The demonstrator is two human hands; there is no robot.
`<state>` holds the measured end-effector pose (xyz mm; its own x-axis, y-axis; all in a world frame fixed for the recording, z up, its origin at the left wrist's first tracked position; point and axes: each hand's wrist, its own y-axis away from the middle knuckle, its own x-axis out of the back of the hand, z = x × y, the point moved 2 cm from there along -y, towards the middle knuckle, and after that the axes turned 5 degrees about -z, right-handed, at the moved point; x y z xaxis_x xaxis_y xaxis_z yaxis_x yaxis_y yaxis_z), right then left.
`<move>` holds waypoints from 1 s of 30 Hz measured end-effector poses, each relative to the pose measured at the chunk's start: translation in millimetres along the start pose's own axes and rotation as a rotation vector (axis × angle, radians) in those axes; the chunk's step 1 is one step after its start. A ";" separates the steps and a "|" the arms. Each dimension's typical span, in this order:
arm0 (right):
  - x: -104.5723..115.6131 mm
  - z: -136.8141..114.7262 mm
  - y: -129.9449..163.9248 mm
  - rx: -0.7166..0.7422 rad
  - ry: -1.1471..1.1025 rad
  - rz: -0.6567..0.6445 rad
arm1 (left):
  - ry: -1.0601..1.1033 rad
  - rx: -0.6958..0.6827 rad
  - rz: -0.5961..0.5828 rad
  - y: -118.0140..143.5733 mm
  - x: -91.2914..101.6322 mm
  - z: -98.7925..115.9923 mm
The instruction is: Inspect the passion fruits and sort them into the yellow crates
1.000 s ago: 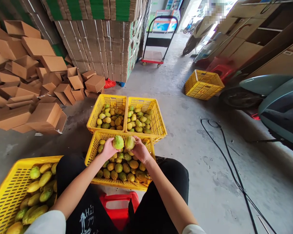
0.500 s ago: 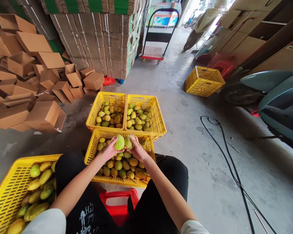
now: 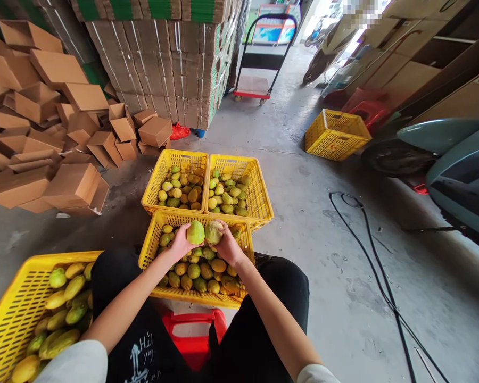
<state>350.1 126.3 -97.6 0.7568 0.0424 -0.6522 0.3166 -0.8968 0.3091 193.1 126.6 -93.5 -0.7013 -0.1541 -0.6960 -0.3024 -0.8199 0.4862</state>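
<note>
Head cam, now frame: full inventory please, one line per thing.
yellow crates: five, yellow; three ahead with fruit, one lower left, one far right.
held fruits: two, green-yellow, one per hand, above near crate.
cardboard boxes: many, brown, heap at left.
flat cartons: tall stack, brown-green, behind.
cart: one, red-edged deck, black handle, back centre.
cable: one, black, floor right.
scooter: one, teal, right edge.
stool: one, red, under person.
left hand: holds one fruit.
right hand: holds the other.
</note>
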 end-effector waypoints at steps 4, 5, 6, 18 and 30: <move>0.2 -10.9 2.1 -0.013 0.004 0.016 | 0.081 -0.023 -0.060 4.4 -6.4 6.7; -1.1 -13.9 3.7 -0.016 0.028 0.013 | 0.068 -0.039 -0.078 4.8 -6.5 8.0; -2.8 -16.3 5.5 -0.020 0.050 0.009 | 0.041 -0.043 -0.100 5.0 -6.2 8.5; -8.9 2.0 12.0 -0.118 0.103 -0.061 | -0.095 0.034 -0.017 -0.1 7.5 -6.0; -3.4 -15.2 10.3 -0.013 0.035 -0.039 | -0.034 -0.068 -0.148 0.0 1.6 2.5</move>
<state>359.5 123.6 -81.6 0.7633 0.0924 -0.6394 0.3532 -0.8884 0.2934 190.4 127.8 -93.2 -0.6744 -0.0111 -0.7383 -0.3603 -0.8678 0.3422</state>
